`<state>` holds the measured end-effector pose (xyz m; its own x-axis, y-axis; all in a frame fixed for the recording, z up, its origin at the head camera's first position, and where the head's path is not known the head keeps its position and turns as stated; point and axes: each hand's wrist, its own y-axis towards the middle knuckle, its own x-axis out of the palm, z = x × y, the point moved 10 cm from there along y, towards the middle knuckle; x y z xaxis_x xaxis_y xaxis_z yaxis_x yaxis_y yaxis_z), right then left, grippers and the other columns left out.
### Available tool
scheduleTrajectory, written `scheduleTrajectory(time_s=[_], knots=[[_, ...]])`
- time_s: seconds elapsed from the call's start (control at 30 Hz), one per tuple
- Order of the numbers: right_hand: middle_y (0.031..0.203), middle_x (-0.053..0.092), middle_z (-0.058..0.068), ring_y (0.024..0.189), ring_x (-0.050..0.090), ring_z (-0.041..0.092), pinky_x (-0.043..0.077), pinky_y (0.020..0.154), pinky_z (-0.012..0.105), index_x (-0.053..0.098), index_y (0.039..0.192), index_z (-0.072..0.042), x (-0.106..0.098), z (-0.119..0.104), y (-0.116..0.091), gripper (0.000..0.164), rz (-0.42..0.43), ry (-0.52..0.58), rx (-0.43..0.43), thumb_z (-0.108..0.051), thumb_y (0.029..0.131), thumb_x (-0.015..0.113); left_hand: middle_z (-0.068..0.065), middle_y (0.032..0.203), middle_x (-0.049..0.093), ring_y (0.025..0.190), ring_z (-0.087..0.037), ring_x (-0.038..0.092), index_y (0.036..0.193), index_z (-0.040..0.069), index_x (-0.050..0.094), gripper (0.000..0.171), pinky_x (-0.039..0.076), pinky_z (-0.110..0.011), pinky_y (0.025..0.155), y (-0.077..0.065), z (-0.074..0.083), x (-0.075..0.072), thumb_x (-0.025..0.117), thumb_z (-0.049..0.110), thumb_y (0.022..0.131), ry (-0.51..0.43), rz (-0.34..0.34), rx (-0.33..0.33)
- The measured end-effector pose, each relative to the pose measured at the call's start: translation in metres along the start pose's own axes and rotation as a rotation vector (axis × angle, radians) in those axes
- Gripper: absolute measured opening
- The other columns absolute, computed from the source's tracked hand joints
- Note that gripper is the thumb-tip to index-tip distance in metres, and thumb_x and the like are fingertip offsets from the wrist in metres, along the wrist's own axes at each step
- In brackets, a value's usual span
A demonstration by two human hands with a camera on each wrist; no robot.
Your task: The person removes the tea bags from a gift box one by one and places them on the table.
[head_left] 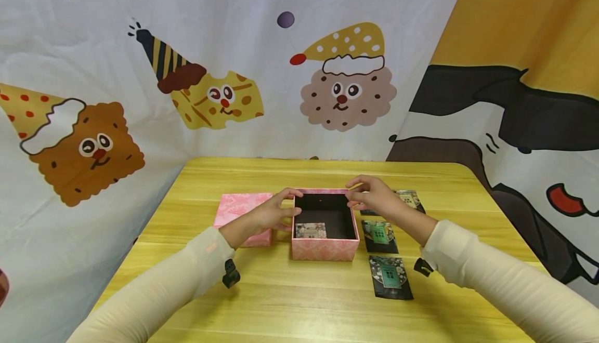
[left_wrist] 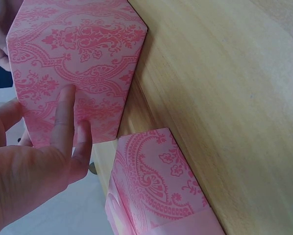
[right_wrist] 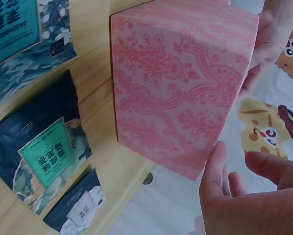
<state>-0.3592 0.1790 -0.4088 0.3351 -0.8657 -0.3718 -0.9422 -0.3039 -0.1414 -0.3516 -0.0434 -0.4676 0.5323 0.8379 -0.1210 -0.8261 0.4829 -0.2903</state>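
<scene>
A pink patterned box [head_left: 325, 249] with a black inside stands uncovered in the middle of the table. Inside, toward its front left, lies a dark printed packet [head_left: 311, 231]. My left hand [head_left: 269, 213] is at the box's left side; in the left wrist view, its loosely extended fingers [left_wrist: 65, 115] touch the outer wall. At the right rear rim is my right hand [head_left: 376, 197]. The right wrist view shows one of its fingertips [right_wrist: 217, 149] against the box edge, with the thumb [right_wrist: 269, 166] apart from it.
A pink lid-like piece [head_left: 241, 205] lies left of the box, with a pink ribbon [left_wrist: 185, 225] on it. Right of the box are dark tea packets with green labels [head_left: 379, 236] [head_left: 391, 276]; another printed packet [head_left: 411, 200] is partly behind my right arm.
</scene>
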Motion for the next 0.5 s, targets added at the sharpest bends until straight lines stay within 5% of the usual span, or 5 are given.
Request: scheduleTrajectory(time_s=[0.5], knots=[[0.131,0.058,0.030,0.118,0.066,0.042,0.056,0.097,0.045,0.049,0.139,0.010,0.022,-0.007,0.002,0.040,-0.064,0.113,0.017,-0.006,0.104,0.060,-0.015,0.164,0.018,0.123,-0.044,0.053,0.151,0.012,0.039,0.051,0.059,-0.055,0.089,0.000,0.001,0.000,0.060,0.013,0.105,-0.002,0.003,0.000]])
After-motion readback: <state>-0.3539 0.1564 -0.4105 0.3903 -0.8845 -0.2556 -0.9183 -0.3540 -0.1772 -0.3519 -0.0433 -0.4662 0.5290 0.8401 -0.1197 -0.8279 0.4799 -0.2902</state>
